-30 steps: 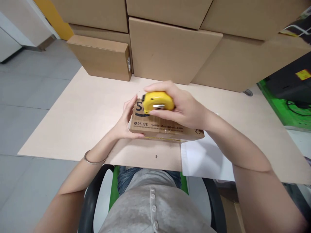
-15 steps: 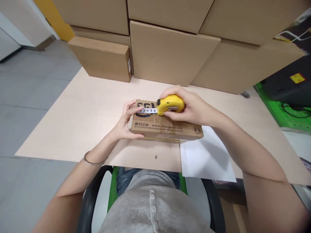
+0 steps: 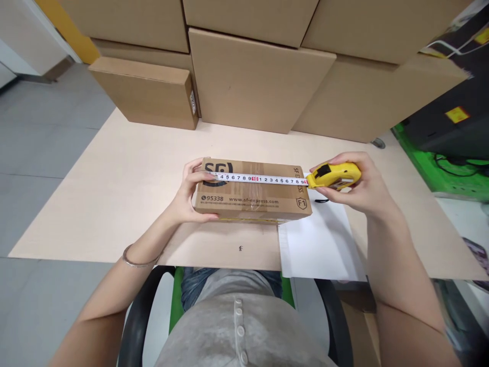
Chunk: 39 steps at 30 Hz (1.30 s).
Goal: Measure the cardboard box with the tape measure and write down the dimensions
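Note:
A small brown cardboard parcel (image 3: 250,201) with black print lies on the pale wooden table (image 3: 126,178). My left hand (image 3: 190,192) grips its left end, fingers curled over the top edge and pinning the end of the tape. My right hand (image 3: 361,186) is closed round a yellow tape measure (image 3: 334,176) just past the parcel's right end. The white tape blade (image 3: 262,179) stretches across the parcel's top from left edge to right edge.
Large cardboard boxes (image 3: 260,76) are stacked along the back of the table. A white sheet of paper (image 3: 319,239) lies at the front right, with a small dark object at its top. A green and black machine (image 3: 451,148) stands on the right. I sit on a black chair.
My right hand has drawn the yellow tape measure to the right, from the parcel's left end to past its right end, pulling the blade out. My left hand stayed on the left end.

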### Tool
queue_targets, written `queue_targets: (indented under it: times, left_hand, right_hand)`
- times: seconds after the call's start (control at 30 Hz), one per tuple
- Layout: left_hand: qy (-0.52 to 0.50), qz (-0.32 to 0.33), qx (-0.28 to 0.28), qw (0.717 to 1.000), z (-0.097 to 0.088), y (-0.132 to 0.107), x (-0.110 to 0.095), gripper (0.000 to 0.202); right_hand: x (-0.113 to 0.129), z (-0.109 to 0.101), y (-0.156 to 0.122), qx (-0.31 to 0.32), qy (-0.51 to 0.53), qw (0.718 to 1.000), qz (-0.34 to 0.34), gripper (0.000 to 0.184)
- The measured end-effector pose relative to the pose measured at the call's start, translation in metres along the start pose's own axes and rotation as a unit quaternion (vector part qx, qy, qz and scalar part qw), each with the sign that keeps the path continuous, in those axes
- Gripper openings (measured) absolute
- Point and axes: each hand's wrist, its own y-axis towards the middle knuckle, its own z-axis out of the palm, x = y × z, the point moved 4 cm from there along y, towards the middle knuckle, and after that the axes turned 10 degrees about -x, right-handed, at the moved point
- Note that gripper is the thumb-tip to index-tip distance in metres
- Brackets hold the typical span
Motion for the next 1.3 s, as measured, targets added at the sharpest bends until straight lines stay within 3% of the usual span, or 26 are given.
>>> queue_targets:
  times: [0.23,0.3,0.37,0.47,0.57,0.63,0.73,0.87,1.0,1.1,1.2,1.27,1.3]
  left_hand:
    - [-0.010,0.024,-0.002,1.000,0.000,-0.001,0.001,0.092]
    - [-0.003,0.015,0.000,1.000,0.000,-0.002,0.003,0.102]
    - [-0.003,-0.004,0.002,1.000,0.000,-0.004,0.006,0.125]
    - [-0.019,-0.027,-0.001,0.999,0.001,-0.007,0.008,0.157]
    - [-0.005,-0.022,-0.006,1.000,-0.001,-0.010,0.009,0.164]
    - [0.014,-0.020,-0.007,1.000,-0.003,-0.010,0.009,0.163]
    - [0.037,-0.014,-0.015,0.999,-0.006,-0.008,0.004,0.160]
    - [0.083,0.020,-0.030,0.996,-0.008,-0.001,-0.010,0.149]
    - [0.125,0.066,-0.058,0.988,-0.008,0.000,-0.023,0.134]
    - [0.150,0.086,-0.077,0.982,-0.005,-0.003,-0.032,0.124]
    - [0.171,0.138,-0.117,0.968,0.002,-0.005,-0.053,0.107]
    - [0.134,0.200,-0.106,0.965,0.011,-0.005,-0.074,0.089]
    - [0.093,0.222,-0.073,0.968,0.017,-0.004,-0.084,0.081]
  right_hand:
    - [0.002,-0.003,-0.001,0.007,-0.003,1.000,0.004,0.057]
    - [0.010,-0.004,0.002,0.005,-0.004,1.000,-0.006,0.056]
    - [0.022,0.001,0.008,0.005,-0.001,1.000,-0.024,0.054]
    - [0.043,0.024,0.021,0.037,0.014,0.998,-0.053,0.050]
    - [0.063,0.059,0.035,0.076,0.031,0.992,-0.100,0.049]
    - [0.074,0.078,0.041,0.078,0.047,0.986,-0.141,0.050]
    - [0.082,0.087,0.047,0.021,0.044,0.986,-0.159,0.053]
    - [0.073,0.072,0.045,-0.095,0.026,0.995,-0.027,0.052]
    - [0.056,0.055,0.029,-0.209,0.017,0.976,0.060,0.046]
    - [0.045,0.060,0.016,-0.219,-0.036,0.972,0.074,0.044]
    - [0.036,0.078,0.012,-0.202,-0.039,0.977,0.061,0.045]
    - [0.029,0.092,0.020,-0.186,-0.012,0.982,0.034,0.047]
    - [0.025,0.098,0.026,-0.173,0.002,0.985,0.020,0.047]
